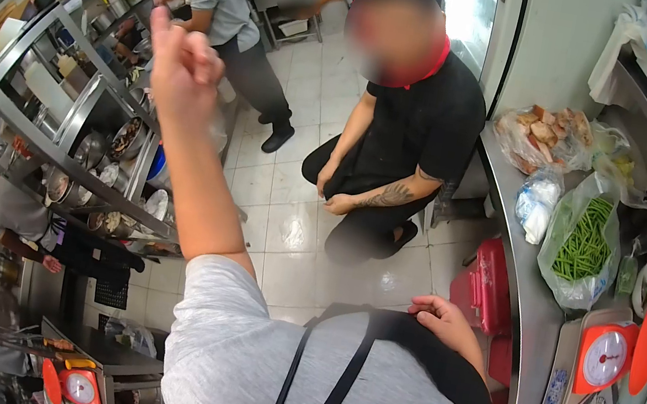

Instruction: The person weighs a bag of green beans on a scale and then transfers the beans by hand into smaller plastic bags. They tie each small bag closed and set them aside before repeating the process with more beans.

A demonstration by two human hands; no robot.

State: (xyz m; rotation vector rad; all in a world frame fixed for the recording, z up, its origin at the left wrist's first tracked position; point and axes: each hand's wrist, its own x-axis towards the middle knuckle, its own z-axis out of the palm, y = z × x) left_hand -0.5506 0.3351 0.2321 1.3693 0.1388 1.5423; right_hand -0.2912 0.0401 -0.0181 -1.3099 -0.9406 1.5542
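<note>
My left hand [188,64] is raised at the upper left, its index finger stretched out, the other fingers loosely curled and nothing visible in it. Low beside my waist, my right hand [441,318] has its fingers loosely bent and apart, with no object seen in them. A red container [483,287] stands just beyond it, under the counter edge. In front of me a person in black [451,104] squats on the tiled floor, hands together near the knees. Another person in a grey shirt [224,6] stands farther back, past my raised hand.
A metal counter [522,321] on the right bears bagged green beans [586,242], bagged food pieces [544,136] and a red scale [604,356]. Metal shelving [53,131] with bowls and pans lines the left. A further person [15,206] is at the far left.
</note>
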